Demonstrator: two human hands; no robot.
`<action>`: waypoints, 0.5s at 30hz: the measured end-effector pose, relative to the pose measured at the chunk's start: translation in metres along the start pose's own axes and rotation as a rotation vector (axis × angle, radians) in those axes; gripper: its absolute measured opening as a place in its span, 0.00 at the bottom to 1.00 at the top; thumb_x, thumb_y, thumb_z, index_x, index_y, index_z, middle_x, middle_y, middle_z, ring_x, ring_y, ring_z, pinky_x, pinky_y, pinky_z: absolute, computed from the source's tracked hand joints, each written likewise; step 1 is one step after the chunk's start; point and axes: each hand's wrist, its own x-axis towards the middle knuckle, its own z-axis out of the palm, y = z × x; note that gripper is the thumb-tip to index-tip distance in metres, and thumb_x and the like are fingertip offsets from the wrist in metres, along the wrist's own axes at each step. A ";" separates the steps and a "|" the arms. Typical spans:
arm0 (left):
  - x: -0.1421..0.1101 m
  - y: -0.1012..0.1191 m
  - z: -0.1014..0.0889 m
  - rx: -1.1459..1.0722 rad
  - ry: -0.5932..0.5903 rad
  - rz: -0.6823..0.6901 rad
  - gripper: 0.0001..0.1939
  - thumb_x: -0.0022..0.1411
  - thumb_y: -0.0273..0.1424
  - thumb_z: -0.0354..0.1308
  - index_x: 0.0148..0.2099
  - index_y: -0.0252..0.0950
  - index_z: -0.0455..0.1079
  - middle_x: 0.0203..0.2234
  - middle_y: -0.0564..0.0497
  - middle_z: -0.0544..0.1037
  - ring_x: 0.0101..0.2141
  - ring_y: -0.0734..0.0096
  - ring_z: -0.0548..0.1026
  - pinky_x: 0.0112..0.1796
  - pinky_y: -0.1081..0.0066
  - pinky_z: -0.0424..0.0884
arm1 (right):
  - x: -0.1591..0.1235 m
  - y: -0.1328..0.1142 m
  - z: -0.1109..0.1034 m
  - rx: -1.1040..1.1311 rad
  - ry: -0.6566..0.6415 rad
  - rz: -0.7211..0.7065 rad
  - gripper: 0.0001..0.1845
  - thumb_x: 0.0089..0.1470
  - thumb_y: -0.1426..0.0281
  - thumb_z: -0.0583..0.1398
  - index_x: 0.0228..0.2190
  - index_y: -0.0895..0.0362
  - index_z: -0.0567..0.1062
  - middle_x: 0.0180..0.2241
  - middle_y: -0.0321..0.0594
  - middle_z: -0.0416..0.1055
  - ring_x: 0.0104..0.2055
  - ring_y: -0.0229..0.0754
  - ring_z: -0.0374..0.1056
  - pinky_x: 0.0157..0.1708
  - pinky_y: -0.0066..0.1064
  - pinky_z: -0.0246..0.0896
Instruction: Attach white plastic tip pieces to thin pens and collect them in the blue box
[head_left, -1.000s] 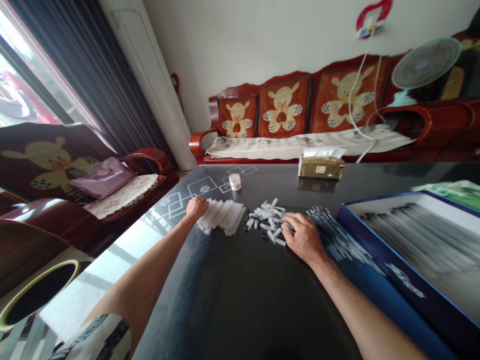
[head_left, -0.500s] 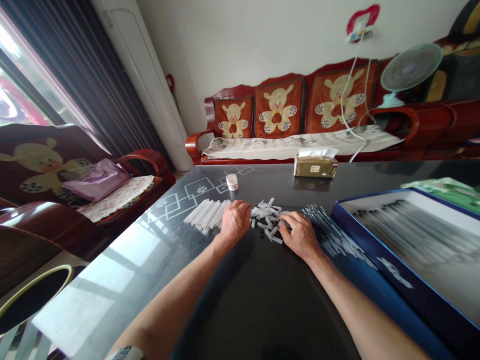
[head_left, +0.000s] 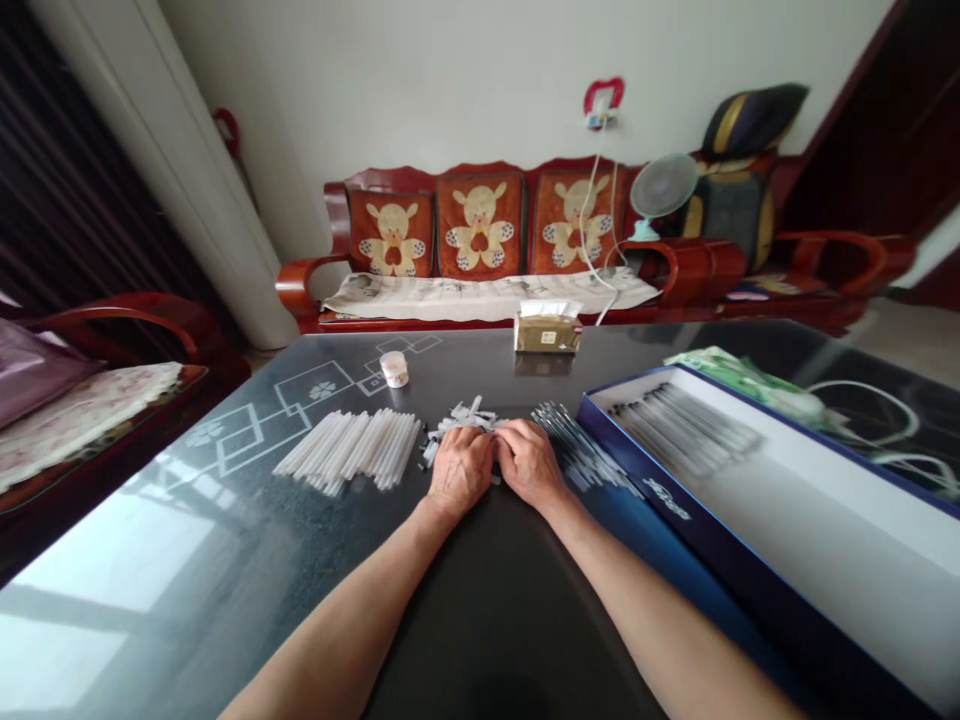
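Observation:
My left hand (head_left: pixel 459 468) and my right hand (head_left: pixel 529 462) meet fingertip to fingertip over the dark table. The fingers of both are curled and closed; whatever is pinched between them is hidden. Just behind the hands, partly covered by them, lies a loose heap of small whitish pieces (head_left: pixel 472 410), seemingly pen caps. Left of my left hand, a row of white translucent tubes (head_left: pixel 349 448) lies side by side, like pen barrels. Slim dark-tipped sticks resembling pen refills (head_left: pixel 585 450) are spread to the right of my right hand.
A blue-edged open box (head_left: pixel 757 520) holding a row of thin pen-like sticks (head_left: pixel 686 430) takes up the right side. A small white tub (head_left: pixel 394 369) and a tissue box (head_left: pixel 547 333) stand farther back. A green bag (head_left: pixel 742 385) lies behind the open box.
My hands have come together from apart; the left moved away from the tubes and the right from the small pieces. The camera view has turned to the right.

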 end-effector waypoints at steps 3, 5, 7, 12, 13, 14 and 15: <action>-0.001 -0.006 0.003 -0.020 0.048 0.006 0.11 0.66 0.29 0.50 0.37 0.36 0.73 0.33 0.47 0.76 0.35 0.65 0.71 0.41 0.66 0.68 | -0.002 -0.004 0.001 -0.026 -0.009 -0.017 0.12 0.60 0.73 0.52 0.38 0.58 0.76 0.38 0.45 0.73 0.43 0.45 0.67 0.47 0.37 0.62; -0.003 -0.011 0.004 -0.022 0.106 0.016 0.10 0.66 0.28 0.50 0.38 0.36 0.73 0.34 0.47 0.77 0.35 0.65 0.72 0.41 0.66 0.68 | -0.001 -0.008 -0.002 -0.030 -0.011 -0.033 0.12 0.60 0.73 0.52 0.38 0.59 0.76 0.38 0.45 0.73 0.42 0.44 0.67 0.47 0.37 0.62; -0.004 -0.015 0.004 -0.015 0.165 0.022 0.10 0.66 0.28 0.50 0.39 0.36 0.74 0.35 0.46 0.77 0.35 0.64 0.72 0.41 0.66 0.68 | 0.004 -0.014 -0.011 -0.032 -0.022 -0.062 0.11 0.60 0.74 0.53 0.37 0.59 0.76 0.38 0.45 0.73 0.42 0.43 0.67 0.46 0.35 0.62; -0.005 -0.020 0.005 -0.023 0.207 0.059 0.10 0.65 0.29 0.51 0.41 0.36 0.73 0.35 0.47 0.78 0.36 0.64 0.73 0.42 0.66 0.68 | 0.035 -0.010 -0.072 -0.126 -0.045 -0.057 0.12 0.60 0.73 0.53 0.40 0.57 0.76 0.42 0.42 0.72 0.45 0.41 0.67 0.51 0.32 0.60; -0.005 -0.019 0.006 -0.026 0.209 0.062 0.09 0.65 0.29 0.51 0.40 0.36 0.73 0.35 0.47 0.78 0.35 0.64 0.73 0.42 0.66 0.68 | 0.041 0.000 -0.088 -0.150 -0.046 -0.032 0.12 0.60 0.73 0.53 0.41 0.57 0.76 0.43 0.43 0.72 0.46 0.42 0.66 0.51 0.31 0.60; -0.005 -0.019 0.006 -0.028 0.211 0.062 0.09 0.65 0.30 0.52 0.40 0.36 0.73 0.35 0.47 0.78 0.35 0.64 0.73 0.42 0.66 0.69 | 0.046 0.013 -0.105 -0.198 -0.060 0.025 0.13 0.60 0.73 0.53 0.42 0.58 0.76 0.44 0.44 0.72 0.47 0.42 0.66 0.51 0.31 0.59; -0.004 -0.018 0.006 -0.030 0.213 0.062 0.09 0.65 0.30 0.52 0.40 0.36 0.73 0.35 0.47 0.78 0.35 0.64 0.73 0.42 0.66 0.69 | 0.048 0.029 -0.120 -0.342 -0.138 0.168 0.14 0.60 0.72 0.53 0.44 0.55 0.75 0.46 0.42 0.71 0.48 0.40 0.66 0.51 0.29 0.58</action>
